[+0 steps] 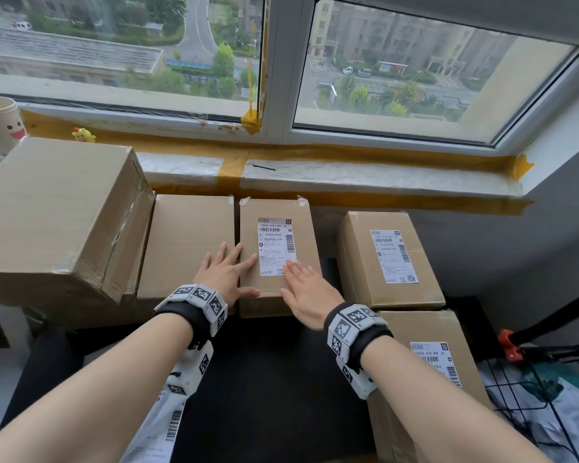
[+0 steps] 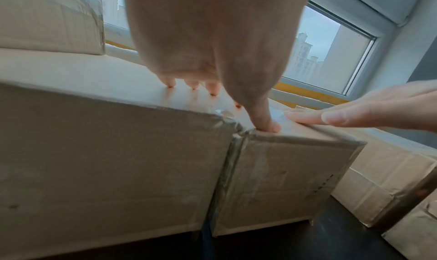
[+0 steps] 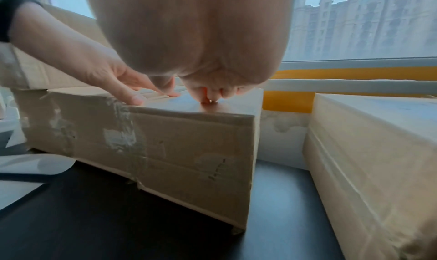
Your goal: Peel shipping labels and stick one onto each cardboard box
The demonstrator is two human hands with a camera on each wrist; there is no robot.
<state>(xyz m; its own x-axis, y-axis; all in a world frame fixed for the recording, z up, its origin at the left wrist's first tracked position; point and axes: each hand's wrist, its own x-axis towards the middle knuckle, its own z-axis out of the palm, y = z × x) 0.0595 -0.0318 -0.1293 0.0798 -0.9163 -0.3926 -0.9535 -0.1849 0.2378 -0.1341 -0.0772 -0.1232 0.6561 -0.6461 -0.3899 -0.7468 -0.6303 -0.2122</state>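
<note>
Both hands [image 1: 264, 282] flat atop labelled middle box [image 1: 274, 292].

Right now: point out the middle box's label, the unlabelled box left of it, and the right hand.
label [image 1: 274, 243], head view, printed face above the fingers.
unlabelled box [image 1: 188, 228], head view, bare top.
right hand [image 1: 310, 294], head view, back of the hand.

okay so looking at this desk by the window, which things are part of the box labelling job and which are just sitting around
Part of the job:
- middle box with its label, under both hands
- unlabelled box
- large box
- two labelled boxes
- label sheets

Lying about:
- smiley cup
- yellow toy
- wire rack
</note>
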